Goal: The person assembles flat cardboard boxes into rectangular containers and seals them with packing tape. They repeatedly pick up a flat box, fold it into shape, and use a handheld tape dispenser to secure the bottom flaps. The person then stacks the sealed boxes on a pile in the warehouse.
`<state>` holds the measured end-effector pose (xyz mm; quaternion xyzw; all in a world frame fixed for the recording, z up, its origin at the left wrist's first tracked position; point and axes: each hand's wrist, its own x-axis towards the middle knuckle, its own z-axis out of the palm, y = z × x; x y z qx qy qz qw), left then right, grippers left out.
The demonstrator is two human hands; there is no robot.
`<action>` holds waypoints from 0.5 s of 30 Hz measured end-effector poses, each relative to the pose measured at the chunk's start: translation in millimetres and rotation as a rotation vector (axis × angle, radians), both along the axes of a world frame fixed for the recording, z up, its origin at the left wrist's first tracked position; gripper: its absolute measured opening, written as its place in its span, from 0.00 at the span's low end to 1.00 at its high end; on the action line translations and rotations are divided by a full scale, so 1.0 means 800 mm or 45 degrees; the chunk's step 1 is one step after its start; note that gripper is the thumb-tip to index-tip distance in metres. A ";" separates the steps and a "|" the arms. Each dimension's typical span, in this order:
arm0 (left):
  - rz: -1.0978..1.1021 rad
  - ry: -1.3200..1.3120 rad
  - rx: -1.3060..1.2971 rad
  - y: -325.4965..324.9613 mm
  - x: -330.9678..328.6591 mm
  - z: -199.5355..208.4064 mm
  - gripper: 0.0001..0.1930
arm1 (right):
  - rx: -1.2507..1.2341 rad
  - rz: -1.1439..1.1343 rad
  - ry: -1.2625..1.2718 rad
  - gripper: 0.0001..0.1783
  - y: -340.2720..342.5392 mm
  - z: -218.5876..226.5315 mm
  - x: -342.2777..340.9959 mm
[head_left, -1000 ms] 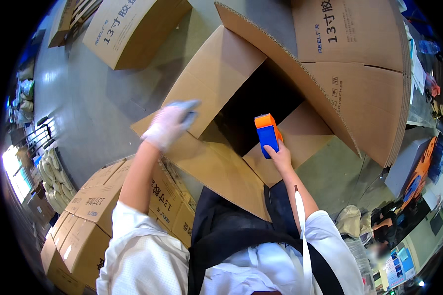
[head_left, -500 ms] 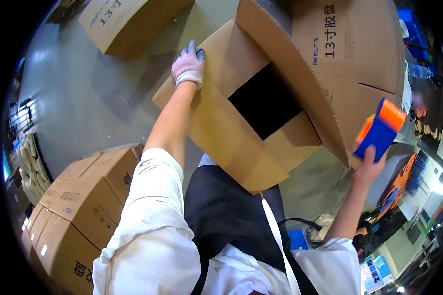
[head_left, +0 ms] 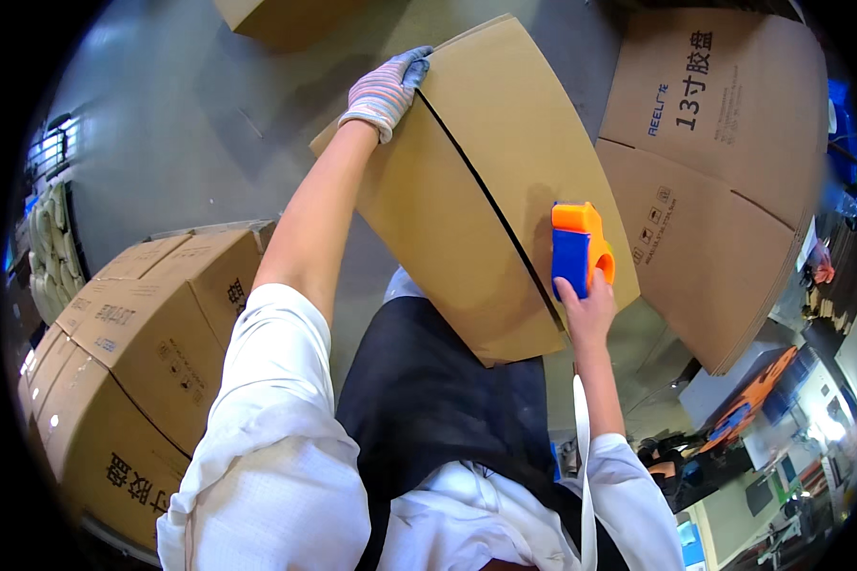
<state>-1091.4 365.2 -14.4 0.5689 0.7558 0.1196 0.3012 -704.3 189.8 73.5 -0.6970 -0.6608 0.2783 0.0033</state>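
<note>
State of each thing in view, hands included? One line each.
Middle carton: long flaps folded down, narrow gap between, no tape seen across it
Tape dispenser: held, over right flap, contact unclear
Left hand: gloved, at the carton's far edge
Right hand: bare, closed on dispenser
Left cartons: closed, side by side
Right cardboard: looks flattened

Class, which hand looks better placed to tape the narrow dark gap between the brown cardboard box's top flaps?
Probably the bare right hand: it holds the orange-and-blue plastic tape dispenser over one brown flap near the gap. The striped-gloved left hand touches the flaps' far edge.
</note>
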 end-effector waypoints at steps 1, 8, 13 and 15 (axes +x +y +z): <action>0.008 0.029 0.039 -0.001 0.001 0.004 0.20 | -0.161 -0.333 0.551 0.29 0.011 0.022 -0.006; 0.064 0.337 0.036 0.002 0.018 -0.002 0.22 | -0.715 -0.529 1.669 0.37 0.082 0.036 -0.104; 0.210 0.560 0.611 -0.007 0.008 -0.032 0.25 | -0.531 -0.253 1.314 0.29 0.070 -0.043 -0.123; 0.203 0.801 1.183 -0.006 -0.018 -0.040 0.25 | -0.577 -0.189 1.276 0.29 0.064 -0.043 -0.116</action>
